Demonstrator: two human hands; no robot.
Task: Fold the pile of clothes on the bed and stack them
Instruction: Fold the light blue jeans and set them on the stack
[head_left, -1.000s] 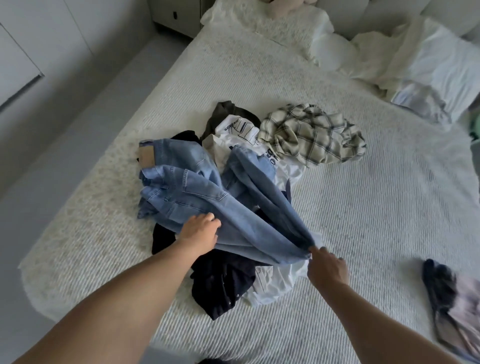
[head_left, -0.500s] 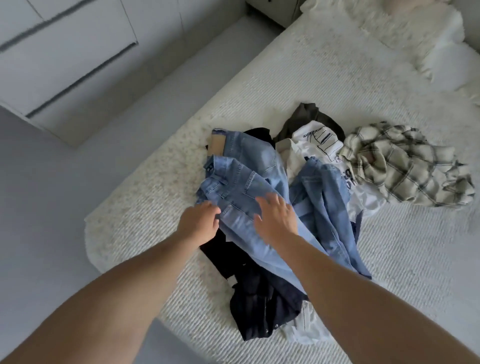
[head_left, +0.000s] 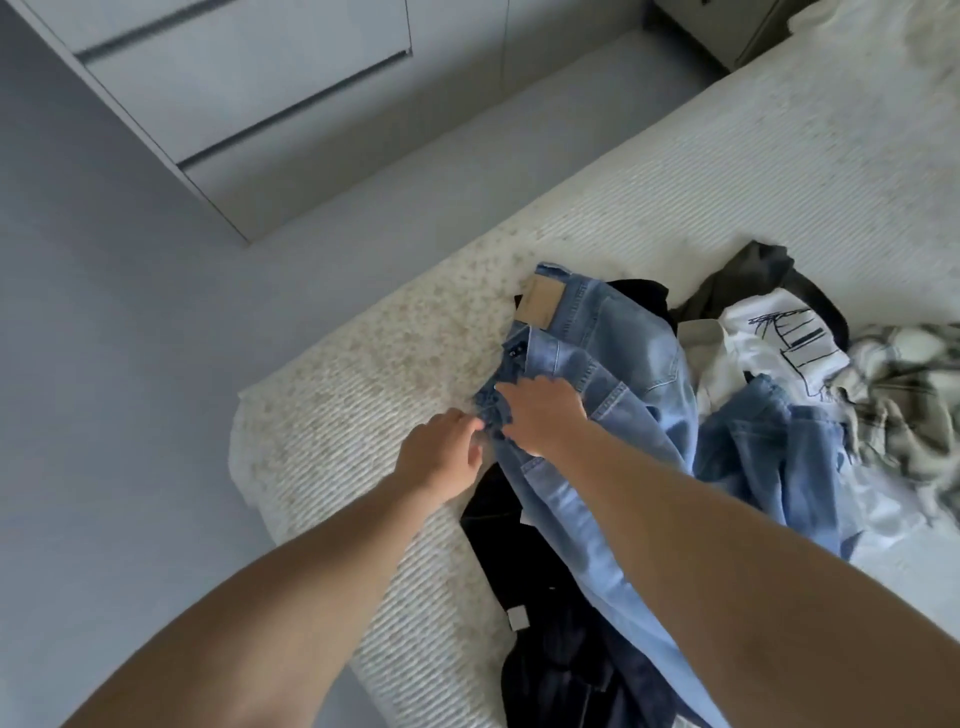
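A pair of light blue denim jeans (head_left: 613, 364) lies at the near left corner of the white ribbed bedspread (head_left: 727, 182), waistband toward the far left, with a tan leather patch (head_left: 543, 306) showing at its far end. Both hands meet at the jeans' left edge. The right hand (head_left: 543, 415) rests palm down on the denim, its fingers bent over the bunched waistband edge and gripping it. The left hand (head_left: 441, 457) sits just to the left of it, thumb and fingertips pinching the same bunched edge (the contact itself is small and slightly blurred). The jeans' legs run from under the right forearm toward the near side, over a black garment (head_left: 550, 623) that spreads beneath them to the bed's near edge.

To the right of the hands, the rest of the pile: a second fold of blue denim (head_left: 769, 457), a white T-shirt with a dark line drawing (head_left: 769, 343), a dark grey-green garment (head_left: 758, 270) beyond it, and, at the far right, a crumpled cream-and-grey plaid shirt (head_left: 904, 395), which is blurred. All of them touch or overlap. Off the bed to the left is a grey floor (head_left: 130, 364) and pale grey cabinet fronts (head_left: 249, 93).
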